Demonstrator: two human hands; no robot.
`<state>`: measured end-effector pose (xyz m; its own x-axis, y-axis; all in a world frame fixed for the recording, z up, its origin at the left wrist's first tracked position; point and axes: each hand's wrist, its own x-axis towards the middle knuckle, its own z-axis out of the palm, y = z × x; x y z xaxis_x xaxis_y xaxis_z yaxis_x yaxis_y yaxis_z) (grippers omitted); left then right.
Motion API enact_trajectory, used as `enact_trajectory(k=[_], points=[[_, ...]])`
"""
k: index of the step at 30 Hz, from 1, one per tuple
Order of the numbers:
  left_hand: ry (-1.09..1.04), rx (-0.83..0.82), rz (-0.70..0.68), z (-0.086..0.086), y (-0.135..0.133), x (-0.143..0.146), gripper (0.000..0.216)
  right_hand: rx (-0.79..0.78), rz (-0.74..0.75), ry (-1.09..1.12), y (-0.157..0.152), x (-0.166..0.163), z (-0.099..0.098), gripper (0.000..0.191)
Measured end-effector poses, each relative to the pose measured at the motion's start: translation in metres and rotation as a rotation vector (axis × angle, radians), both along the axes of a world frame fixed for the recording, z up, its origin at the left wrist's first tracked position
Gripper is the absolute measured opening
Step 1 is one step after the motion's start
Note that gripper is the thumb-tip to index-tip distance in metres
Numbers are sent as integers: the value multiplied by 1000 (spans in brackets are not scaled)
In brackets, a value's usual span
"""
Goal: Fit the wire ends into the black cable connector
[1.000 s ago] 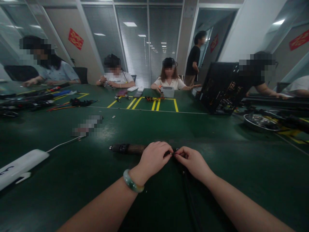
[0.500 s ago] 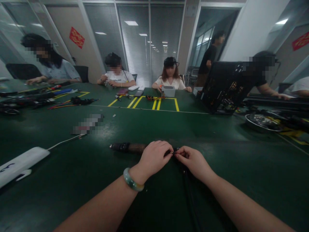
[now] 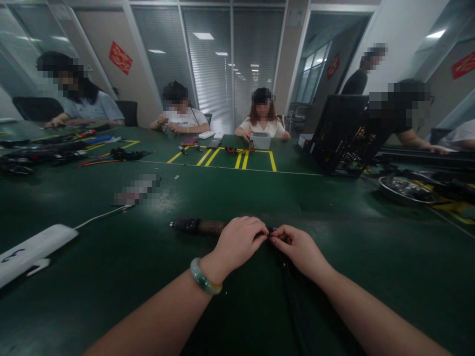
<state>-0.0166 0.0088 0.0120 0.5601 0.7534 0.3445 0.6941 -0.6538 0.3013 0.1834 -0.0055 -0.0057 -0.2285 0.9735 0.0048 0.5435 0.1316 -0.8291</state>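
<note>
A dark rod-like handle [image 3: 210, 227] with a brown middle and a small metal tip at its left end lies on the green table. My left hand [image 3: 241, 242] rests over its right part, thumb and forefinger pinched together. Opposite it, my right hand [image 3: 297, 244] also pinches, and the fingertips of both hands meet at a small dark piece [image 3: 269, 236], mostly hidden and too small to name. From beneath my right hand a long black rod or cord [image 3: 293, 301] runs toward the near table edge. A green bangle [image 3: 205, 277] circles my left wrist.
To the left, a white device [image 3: 37, 252] with a cord lies near a blurred-out object [image 3: 137, 190]. A black perforated case [image 3: 339, 136] and metal bowl [image 3: 404, 190] stand on the right. Dark cables [image 3: 40, 153] cover the far left. Several people sit around the table.
My hands keep the same pinch, with only a slight shift of the fingertips. A person in the background has walked rightward behind the black case.
</note>
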Motion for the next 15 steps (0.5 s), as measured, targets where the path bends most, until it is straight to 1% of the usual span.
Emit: enact_trajectory(k=[5, 8, 11, 15], points=[[-5, 2, 20, 0, 0, 1, 11, -13, 9, 4, -1, 0, 3, 15], [12, 5, 15, 0, 0, 1, 8, -9, 10, 10, -1, 0, 3, 15], [10, 9, 8, 0, 0, 1, 8, 11, 3, 3, -1, 0, 4, 14], [-6, 8, 4, 1, -1, 1, 8, 0, 4, -12, -1, 0, 5, 15]])
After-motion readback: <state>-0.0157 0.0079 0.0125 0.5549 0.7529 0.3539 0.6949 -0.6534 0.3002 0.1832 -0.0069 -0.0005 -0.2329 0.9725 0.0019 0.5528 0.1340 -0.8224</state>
